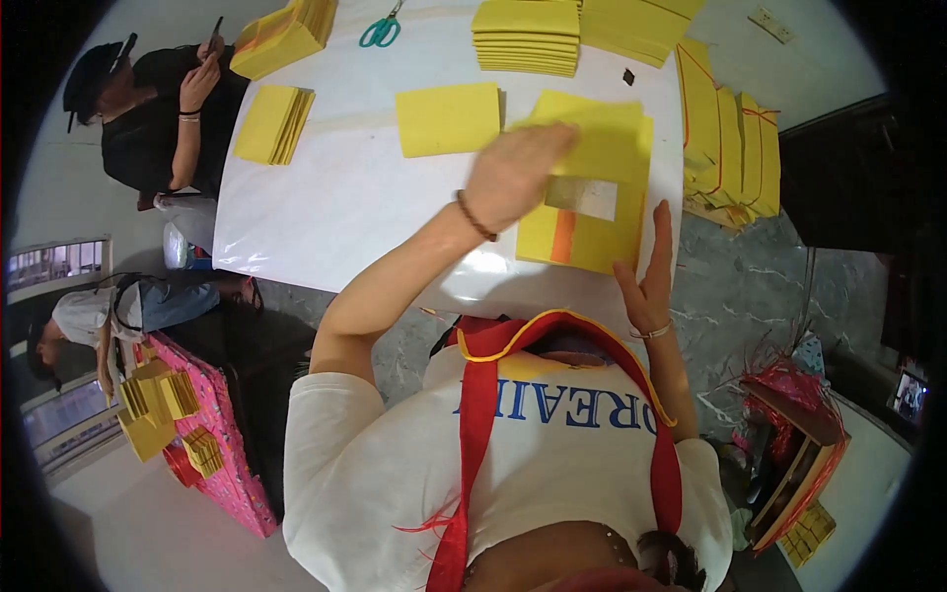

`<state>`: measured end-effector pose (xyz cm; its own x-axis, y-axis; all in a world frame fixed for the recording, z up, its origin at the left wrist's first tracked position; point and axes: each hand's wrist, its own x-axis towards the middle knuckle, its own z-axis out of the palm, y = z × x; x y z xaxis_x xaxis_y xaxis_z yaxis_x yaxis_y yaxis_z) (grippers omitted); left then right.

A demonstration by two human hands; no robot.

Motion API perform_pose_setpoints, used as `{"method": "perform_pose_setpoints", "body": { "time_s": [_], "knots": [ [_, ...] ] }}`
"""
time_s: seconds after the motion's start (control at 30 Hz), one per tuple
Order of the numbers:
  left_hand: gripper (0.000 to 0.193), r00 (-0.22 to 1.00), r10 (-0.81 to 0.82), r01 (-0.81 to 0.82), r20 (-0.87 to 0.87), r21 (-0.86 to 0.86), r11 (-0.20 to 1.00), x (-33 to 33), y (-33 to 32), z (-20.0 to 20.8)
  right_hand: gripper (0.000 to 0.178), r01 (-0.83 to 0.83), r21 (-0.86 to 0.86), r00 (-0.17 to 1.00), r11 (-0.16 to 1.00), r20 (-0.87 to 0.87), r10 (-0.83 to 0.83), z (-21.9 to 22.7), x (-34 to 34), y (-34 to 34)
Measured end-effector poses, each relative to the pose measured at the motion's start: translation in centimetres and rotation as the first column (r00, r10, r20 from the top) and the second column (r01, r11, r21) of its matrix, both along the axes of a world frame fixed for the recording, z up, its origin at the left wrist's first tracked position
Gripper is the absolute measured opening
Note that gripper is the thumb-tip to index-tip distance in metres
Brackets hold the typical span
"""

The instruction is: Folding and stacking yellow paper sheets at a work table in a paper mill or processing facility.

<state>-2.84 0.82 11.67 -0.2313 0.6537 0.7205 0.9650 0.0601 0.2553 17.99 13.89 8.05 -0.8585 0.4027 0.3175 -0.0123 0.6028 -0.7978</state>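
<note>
While hands (515, 180) are apart, yellow paper stk (597, 143) shows orange strip (563, 237) & whitish rect. patch (600, 199).

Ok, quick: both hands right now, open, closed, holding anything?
Left hand: blurred over the flat, rectangular yellow paper pile; grip can't be told.
Right hand: open, thumb and fingers spread at the pile's right side.
</note>
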Motion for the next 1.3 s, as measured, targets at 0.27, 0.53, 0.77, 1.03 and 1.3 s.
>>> {"method": "perform_pose_setpoints", "body": {
  "time_s": [0.27, 0.53, 0.77, 1.03, 1.3],
  "knots": [
    [0.056, 0.854, 0.367, -0.467, -0.369, -0.231, 0.854, -9.5, -8.8, -5.8, 0.052, -0.025, 0.159, 0.978, 0.987, 0.209, -0.009, -1.5, 0.3, 0.1],
    [0.053, 0.894, 0.35, -0.44, -0.281, -0.402, 0.803, -10.9, -8.0, -10.6, 0.041, -0.027, 0.191, 0.969, 0.981, 0.247, -0.021, -1.7, -0.1, 0.0],
    [0.052, 0.878, 0.413, -0.476, -0.241, -0.357, 0.804, -10.9, -7.0, -9.4, 0.044, -0.036, 0.189, 0.976, 0.981, 0.22, -0.006, -1.3, -0.2, -0.1],
    [0.048, 0.898, 0.319, -0.428, -0.302, -0.441, 0.789, -9.9, -7.0, -11.5, 0.044, -0.032, 0.17, 0.976, 0.985, 0.219, -0.006, -1.4, -0.2, -0.2],
    [0.044, 0.878, 0.055, -0.343, -0.475, -0.545, 0.765, -12.4, -6.8, -11.4, 0.044, -0.033, 0.163, 0.982, 0.986, 0.189, 0.002, -1.5, -0.3, -0.3]
  ]
}}
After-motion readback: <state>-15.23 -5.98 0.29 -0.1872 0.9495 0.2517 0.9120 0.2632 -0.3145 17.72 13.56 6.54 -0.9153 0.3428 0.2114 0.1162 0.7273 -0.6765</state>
